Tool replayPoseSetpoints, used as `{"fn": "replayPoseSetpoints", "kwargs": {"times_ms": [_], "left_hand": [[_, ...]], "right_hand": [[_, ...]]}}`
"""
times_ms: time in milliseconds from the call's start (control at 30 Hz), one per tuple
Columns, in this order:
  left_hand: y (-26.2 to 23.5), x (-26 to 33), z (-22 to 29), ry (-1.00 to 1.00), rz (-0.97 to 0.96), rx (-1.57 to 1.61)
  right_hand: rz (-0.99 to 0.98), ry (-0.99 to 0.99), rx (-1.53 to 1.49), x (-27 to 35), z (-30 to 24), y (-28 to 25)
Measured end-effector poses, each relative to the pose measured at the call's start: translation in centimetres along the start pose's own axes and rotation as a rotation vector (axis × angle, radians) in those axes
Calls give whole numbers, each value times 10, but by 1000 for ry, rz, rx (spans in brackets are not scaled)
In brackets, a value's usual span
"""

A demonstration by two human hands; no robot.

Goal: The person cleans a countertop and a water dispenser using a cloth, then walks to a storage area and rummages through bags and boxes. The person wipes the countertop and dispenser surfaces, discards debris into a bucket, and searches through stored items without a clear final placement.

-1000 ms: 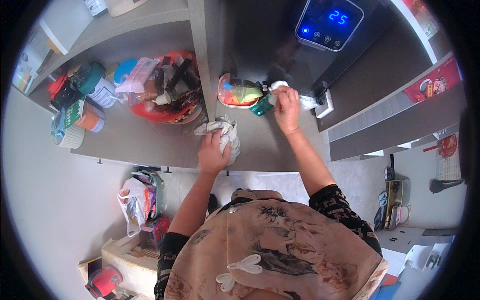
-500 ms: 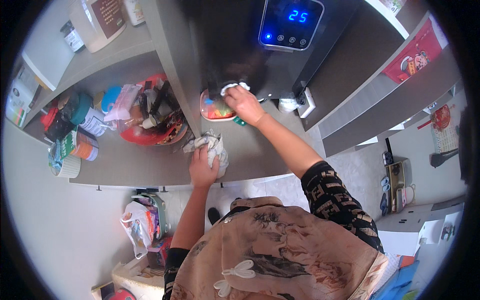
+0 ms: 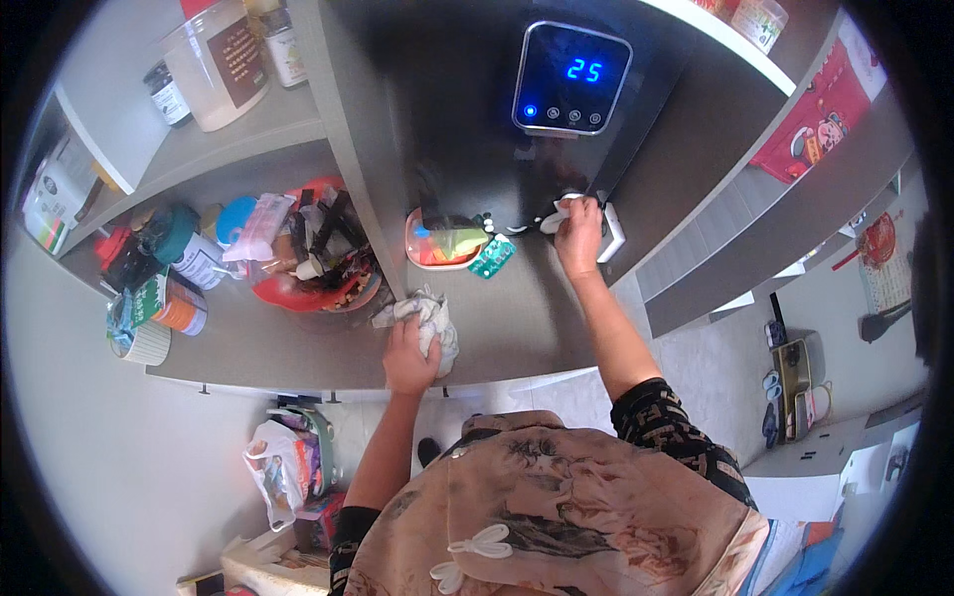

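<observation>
My left hand (image 3: pixel 409 360) rests with its fingers closed round a crumpled white patterned cloth (image 3: pixel 434 320) on the grey counter. At the back of the counter, my right hand (image 3: pixel 579 240) reaches beside a white socket-like block (image 3: pixel 616 234). Its fingers are pinched on a small white thing (image 3: pixel 553 223), whose kind I cannot make out. Between the two hands stands a shallow clear box with a red-orange rim (image 3: pixel 443 262), holding something yellow-green. A green card-like packet (image 3: pixel 493 258) lies against the box's right side.
A black panel with a lit blue display (image 3: pixel 573 79) rises behind the counter. On the left, a red bowl (image 3: pixel 288 290) is full of mixed small items, beside several jars and a white ribbed cup (image 3: pixel 144 343). A grey upright divider (image 3: pixel 363 189) separates that side. Shelves flank both sides.
My right hand has moved right, from above the clear box to beside the white block, uncovering the box and green packet. My left hand stays on the cloth. The view has shifted slightly.
</observation>
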State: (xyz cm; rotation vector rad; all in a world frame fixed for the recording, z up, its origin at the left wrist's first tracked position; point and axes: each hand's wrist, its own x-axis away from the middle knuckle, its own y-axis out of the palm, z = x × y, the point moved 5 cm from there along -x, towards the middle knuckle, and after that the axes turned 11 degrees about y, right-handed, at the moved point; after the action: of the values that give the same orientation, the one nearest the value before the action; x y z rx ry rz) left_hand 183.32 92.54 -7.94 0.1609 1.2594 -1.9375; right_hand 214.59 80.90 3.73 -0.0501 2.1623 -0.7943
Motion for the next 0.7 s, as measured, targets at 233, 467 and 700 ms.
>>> {"fn": "replayPoseSetpoints", "kwargs": {"times_ms": [233, 467, 700], "left_hand": [[0, 0, 0, 5, 20, -5], [4, 3, -4, 18, 18, -24], [3, 2, -4, 1, -1, 5]], "right_hand": [[-43, -274, -254, -13, -108, 12], [338, -566, -447, -98, -250, -28], [286, -516, -358, -99, -244, -14]]}}
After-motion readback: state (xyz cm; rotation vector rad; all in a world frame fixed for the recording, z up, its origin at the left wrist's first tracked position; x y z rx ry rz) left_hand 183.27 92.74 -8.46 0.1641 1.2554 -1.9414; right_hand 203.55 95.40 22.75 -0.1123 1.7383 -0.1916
